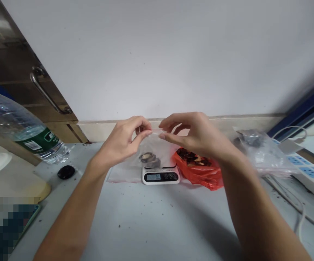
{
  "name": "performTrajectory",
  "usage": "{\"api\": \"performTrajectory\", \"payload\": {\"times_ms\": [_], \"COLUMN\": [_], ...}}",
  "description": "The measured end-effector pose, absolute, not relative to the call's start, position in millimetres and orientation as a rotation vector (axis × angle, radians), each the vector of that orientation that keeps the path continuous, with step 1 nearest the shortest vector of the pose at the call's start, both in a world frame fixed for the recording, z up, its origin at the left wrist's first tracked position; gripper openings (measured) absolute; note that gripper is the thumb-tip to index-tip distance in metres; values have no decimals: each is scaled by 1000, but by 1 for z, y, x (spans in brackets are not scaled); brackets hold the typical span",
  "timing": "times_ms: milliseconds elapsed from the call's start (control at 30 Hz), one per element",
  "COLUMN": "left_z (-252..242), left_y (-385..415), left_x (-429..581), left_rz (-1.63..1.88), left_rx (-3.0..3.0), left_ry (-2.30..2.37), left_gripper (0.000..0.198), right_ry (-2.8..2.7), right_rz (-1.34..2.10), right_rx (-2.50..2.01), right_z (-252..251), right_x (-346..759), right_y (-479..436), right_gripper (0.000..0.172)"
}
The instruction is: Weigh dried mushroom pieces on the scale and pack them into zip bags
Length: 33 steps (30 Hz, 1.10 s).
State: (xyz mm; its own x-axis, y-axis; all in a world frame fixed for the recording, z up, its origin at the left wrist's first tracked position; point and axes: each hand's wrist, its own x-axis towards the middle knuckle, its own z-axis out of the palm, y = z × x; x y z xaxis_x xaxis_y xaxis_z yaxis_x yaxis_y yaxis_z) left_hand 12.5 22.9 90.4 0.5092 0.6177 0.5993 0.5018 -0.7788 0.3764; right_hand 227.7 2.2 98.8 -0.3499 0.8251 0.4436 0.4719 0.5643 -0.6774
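Note:
A clear zip bag (157, 145) hangs above a small white digital scale (160, 177), its reddish zip line at the top. Dark, pale-centred dried pieces (149, 158) lie in its lower part. My left hand (128, 139) pinches the bag's top edge between thumb and fingers. At the other end of that edge is my right hand (192, 132), its thumb and forefinger closed around the zip with a small gap at the tips. The scale's display reads 0.0. Right of it sits an open red plastic bag (200, 175) of dark dried pieces, partly behind my right wrist.
Flat plastic bags (124, 174) lie left of the scale. A black oval object (66, 172) and a large water bottle (28, 127) are at the left. More clear bags (265, 152), a power strip (313, 177) and cables (295, 206) occupy the right. A wall (157, 65) stands behind.

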Motion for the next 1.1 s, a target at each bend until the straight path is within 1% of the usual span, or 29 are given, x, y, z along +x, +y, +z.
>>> {"api": "performTrajectory", "payload": {"times_ms": [133,300,467,633,767,967,1100], "left_z": [90,94,97,100,105,111,109], "left_y": [18,13,12,14,15,16,21], "left_x": [16,14,13,11,5,-9,-12], "left_rz": [1228,1239,1118,1011,955,941,953], "left_rx": [2696,2702,2723,2812,2869,2789,2792], "left_ry": [890,917,891,851,863,1072,1078], "left_gripper": [12,10,10,14,15,16,17], "right_ry": [-2026,-1952,-1961,-1993,-2009,-1901,-1851], "right_rz": [535,667,632,627,680,691,677], "right_rx": [-1046,-1007,-953,-965,-973,-1091,-1203], "right_z": [98,98,98,97,98,102,104], "right_x": [220,218,217,217,225,241,245], "right_y": [1,2,1,1,4,7,7], "right_gripper": [18,22,16,15,21,36,39]}}
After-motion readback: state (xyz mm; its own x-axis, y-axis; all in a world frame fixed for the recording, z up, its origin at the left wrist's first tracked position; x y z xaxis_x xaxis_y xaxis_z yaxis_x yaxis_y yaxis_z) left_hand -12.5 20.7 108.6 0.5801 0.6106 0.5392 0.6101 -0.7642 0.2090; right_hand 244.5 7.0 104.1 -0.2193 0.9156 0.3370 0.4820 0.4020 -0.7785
